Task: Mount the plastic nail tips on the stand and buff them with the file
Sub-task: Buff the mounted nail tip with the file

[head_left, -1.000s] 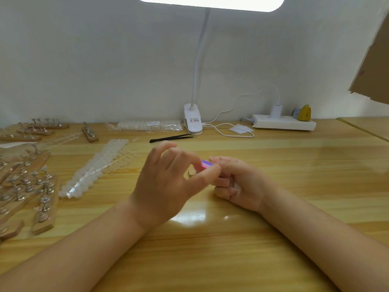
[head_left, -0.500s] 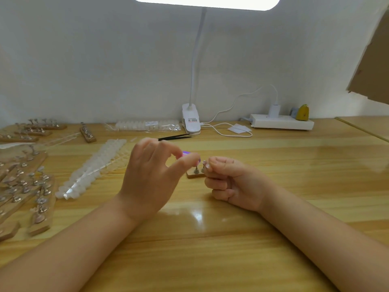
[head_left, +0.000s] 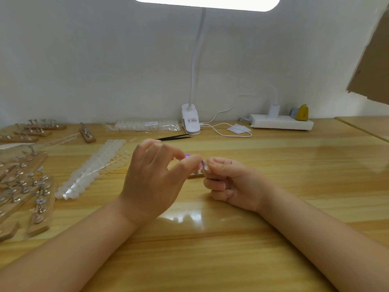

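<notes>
Same desk (head_left: 252, 239), hands closer together

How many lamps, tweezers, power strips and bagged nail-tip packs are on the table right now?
Clip lamp: 1
Black tweezers: 1
Power strip: 1
Bagged nail-tip pack: 1
Total: 4

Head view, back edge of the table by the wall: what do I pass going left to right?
Wooden stands with metal holders → bag of nail tips → lamp clip base → white cable loop → white power strip → small yellow object.
</notes>
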Tool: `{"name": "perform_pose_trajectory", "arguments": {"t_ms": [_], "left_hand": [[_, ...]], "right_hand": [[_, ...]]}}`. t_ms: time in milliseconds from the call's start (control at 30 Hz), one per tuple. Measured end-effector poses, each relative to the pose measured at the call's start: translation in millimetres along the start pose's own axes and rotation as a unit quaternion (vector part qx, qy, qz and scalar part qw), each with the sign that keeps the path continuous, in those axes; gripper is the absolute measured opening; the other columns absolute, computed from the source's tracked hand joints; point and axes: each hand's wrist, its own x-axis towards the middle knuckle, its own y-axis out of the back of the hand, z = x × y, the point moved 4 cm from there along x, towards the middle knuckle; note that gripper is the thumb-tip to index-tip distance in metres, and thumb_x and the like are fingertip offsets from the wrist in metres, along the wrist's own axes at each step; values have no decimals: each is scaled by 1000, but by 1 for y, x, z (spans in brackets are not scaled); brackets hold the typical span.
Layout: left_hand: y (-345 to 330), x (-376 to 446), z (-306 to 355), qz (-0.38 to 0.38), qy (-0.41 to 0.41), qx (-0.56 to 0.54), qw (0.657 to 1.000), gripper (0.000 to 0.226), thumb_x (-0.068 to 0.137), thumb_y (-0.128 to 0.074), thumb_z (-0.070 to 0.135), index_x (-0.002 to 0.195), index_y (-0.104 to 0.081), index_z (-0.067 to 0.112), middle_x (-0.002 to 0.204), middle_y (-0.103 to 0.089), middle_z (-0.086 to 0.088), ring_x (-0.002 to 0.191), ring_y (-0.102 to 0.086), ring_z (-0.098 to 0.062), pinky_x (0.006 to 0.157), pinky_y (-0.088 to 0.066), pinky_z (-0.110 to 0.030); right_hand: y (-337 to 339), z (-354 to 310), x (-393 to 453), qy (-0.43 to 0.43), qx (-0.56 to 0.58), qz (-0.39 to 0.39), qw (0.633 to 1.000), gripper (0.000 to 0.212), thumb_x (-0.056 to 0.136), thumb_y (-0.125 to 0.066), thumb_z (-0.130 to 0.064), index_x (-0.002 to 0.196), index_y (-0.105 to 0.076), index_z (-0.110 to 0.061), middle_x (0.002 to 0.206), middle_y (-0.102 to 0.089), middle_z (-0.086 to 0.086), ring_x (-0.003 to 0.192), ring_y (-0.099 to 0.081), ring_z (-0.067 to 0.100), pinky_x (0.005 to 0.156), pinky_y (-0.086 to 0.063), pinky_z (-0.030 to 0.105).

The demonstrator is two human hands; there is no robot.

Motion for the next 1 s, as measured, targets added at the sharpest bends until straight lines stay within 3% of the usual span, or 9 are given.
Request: {"name": "perform_pose_trajectory", "arguments": {"t_ms": [67,200,300,400,467,600,733,867,1000], "left_hand": [[3,2,9,19,-18,-27,999,42,81,-74,9,111,-51,25,83,-67,-5,72,-61,-24,85,-44,-44],[4,4,21,25,-41,-54,997,36,84,-72,13,112,-52,24,84,-67,-3,78,-57,-20,85,-46,-43],[3,4,14,11,-21,-41,999,23,93,-64,19,111,-50,24,81,-67,-5,70,-61,-25,79,-47,-43],[4,5,7,4,5,-41,999,12,99,-54,24,110,-49,24,80,-66,-7,69,-62,-27,77,-46,-44],[5,4,12,18,-6,-47,999,19,95,-60,21,111,-50,24,81,-66,-6,72,-59,-25,80,-45,-43],[1,0,18,23,-35,-17,999,43,80,-75,10,112,-52,25,83,-66,-3,78,-53,-20,85,-45,-43],[-5,-4,-1,-27,30,37,998,41,79,-74,7,107,-52,26,82,-63,-6,76,-55,-27,82,-41,-43],[-4,-1,0,-85,74,24,993,12,89,-61,21,96,-70,21,78,-60,-2,72,-57,-30,81,-39,-44],[-9,-2,4,-133,91,18,987,15,85,-60,25,93,-72,20,69,-58,2,66,-57,-26,89,-42,-47]], "right_hand": [[0,0,0,3,-1,-2,1000,10,82,-61,-21,75,-59,-15,66,-35,-1,48,-35,4,37,-21,14],[-1,-1,-1,0,-11,-1,1000,26,86,-51,-13,64,-64,-19,63,-51,-4,46,-38,3,37,-21,13],[-1,-1,-1,2,-11,4,1000,8,85,-58,-15,78,-59,-14,66,-41,-2,49,-35,4,40,-18,15],[1,-1,-1,0,-6,18,1000,11,80,-62,-22,80,-56,-12,65,-38,-3,50,-34,5,40,-17,16],[1,-1,0,5,-3,18,1000,8,81,-61,-21,77,-59,-14,64,-38,-3,49,-34,5,39,-20,15],[0,-1,-1,5,-9,9,1000,22,87,-54,-19,67,-63,-18,63,-46,-4,48,-36,4,39,-21,14],[1,-2,-2,8,8,16,1000,11,86,-58,-20,79,-53,-13,69,-29,-1,50,-33,5,39,-19,14],[2,-3,-1,25,32,54,998,18,85,-59,-27,72,-62,-16,61,-29,-5,48,-32,4,40,-17,16],[3,-6,0,41,61,99,992,20,77,-62,-34,65,-64,-19,58,-24,-6,44,-29,4,38,-18,15]]}}
